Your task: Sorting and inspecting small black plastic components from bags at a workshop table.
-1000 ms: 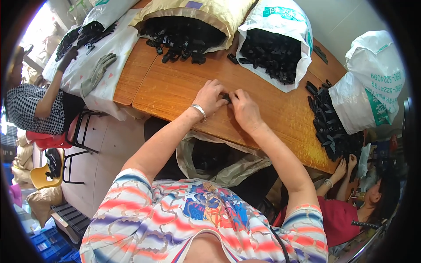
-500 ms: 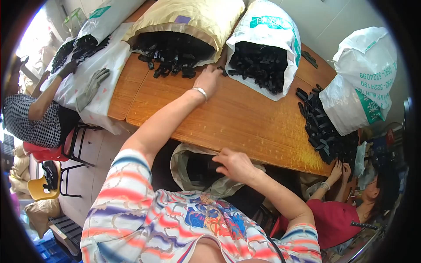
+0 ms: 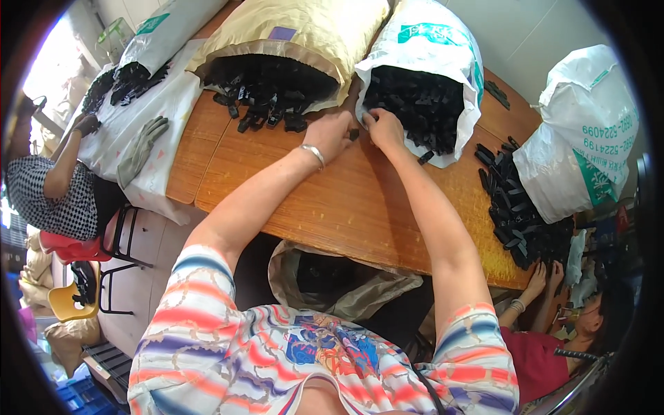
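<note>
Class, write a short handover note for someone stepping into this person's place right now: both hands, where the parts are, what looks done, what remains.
Left hand: at the mouth of the tan sack, pinching a small black part.
Right hand: fingers at the mouth of the white sack, among its black parts; grip unclear.
Both sacks lie open on the wooden table.
Done: an open bag below the table edge holds dark pieces.
Left: both sacks look well filled.

Four open sacks of black parts lie on one wooden table (image 3: 360, 207): one tan sack (image 3: 311, 34) upper centre and three white sacks (image 3: 443, 41) around it. One grey glove (image 3: 142, 149) lies upper left.
</note>
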